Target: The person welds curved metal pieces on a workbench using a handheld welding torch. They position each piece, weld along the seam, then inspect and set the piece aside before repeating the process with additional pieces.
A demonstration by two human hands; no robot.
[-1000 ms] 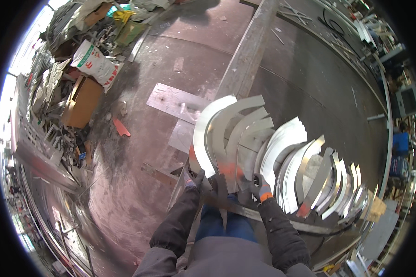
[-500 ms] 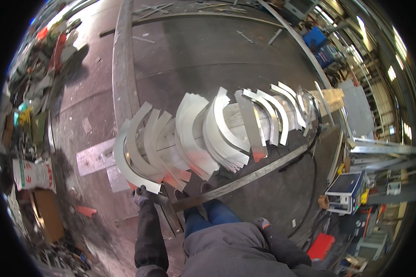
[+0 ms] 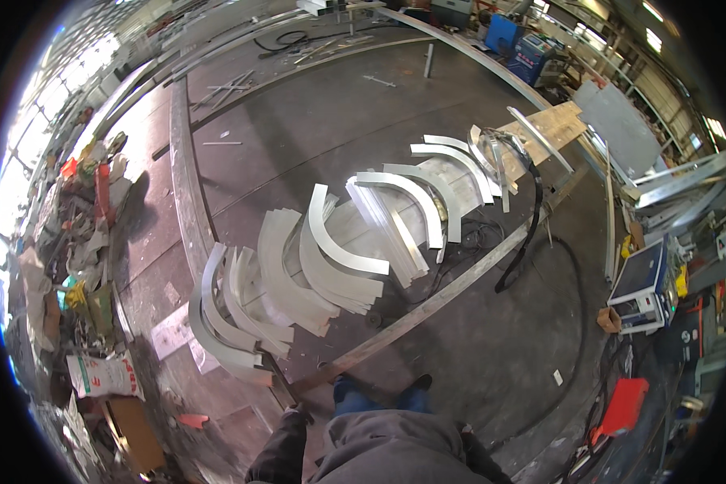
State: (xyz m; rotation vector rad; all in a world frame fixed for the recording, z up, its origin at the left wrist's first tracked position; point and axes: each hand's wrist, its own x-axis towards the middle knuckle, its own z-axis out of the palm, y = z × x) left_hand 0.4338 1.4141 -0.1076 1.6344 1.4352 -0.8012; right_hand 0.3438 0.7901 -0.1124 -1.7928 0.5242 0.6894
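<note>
My left hand [image 3: 298, 415], in a dark glove, is low in front of my body beside the near end of a narrow steel bar [image 3: 281, 390]. Its fingers are too small and blurred to show a grip. Just beyond it, the leftmost curved metal strip [image 3: 218, 352] rests among several similar arcs. Fanned stacks of curved strips [image 3: 278, 278] continue to the right, with a bright curved strip [image 3: 339, 247] lying on top of one. Straight metal strips [image 3: 387, 228] lie bundled beside them. Only a sliver of my right hand [image 3: 465, 427] shows at my right side, its fingers hidden.
A long steel beam [image 3: 427, 311] crosses between me and the strips. A wooden board [image 3: 561, 125] supports the far right end. Black cable [image 3: 582, 339] curves over the floor near a red case [image 3: 623, 406] and a blue-white machine [image 3: 641, 290]. Scrap [image 3: 97, 210] is heaped left.
My left hand has come away from the end of the leftmost curved strip and back toward my body. My view has shifted, with more of the far workshop showing.
</note>
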